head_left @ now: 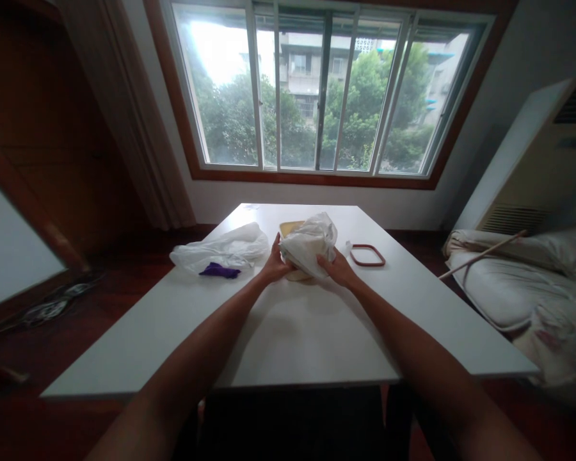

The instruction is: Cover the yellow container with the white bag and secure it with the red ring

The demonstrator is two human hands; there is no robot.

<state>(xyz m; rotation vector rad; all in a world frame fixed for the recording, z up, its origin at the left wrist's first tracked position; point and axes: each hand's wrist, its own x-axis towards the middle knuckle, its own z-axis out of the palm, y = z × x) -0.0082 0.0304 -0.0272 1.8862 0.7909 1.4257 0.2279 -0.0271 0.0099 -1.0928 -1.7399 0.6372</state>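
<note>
A crumpled white plastic bag (312, 242) is bunched between my two hands above the middle of the white table (312, 333). It partly covers a shallow yellowish container (289, 227), whose far left corner shows behind it. My left hand (277, 262) is closed at the left side of the container, with the thumb toward the bag. On the right side, my right hand (336, 266) grips the bag, thumb on top. Under the bundle a pale yellowish edge (298, 276) shows near the tabletop; what it belongs to is partly hidden.
Left on the table lie another white plastic bag (228, 246) and a purple cloth-like piece (219, 271). A reddish-brown rounded square frame (383, 261) lies to the right. Beyond the right table edge, a thin stick (484, 255) rests on a pale sofa (489, 288).
</note>
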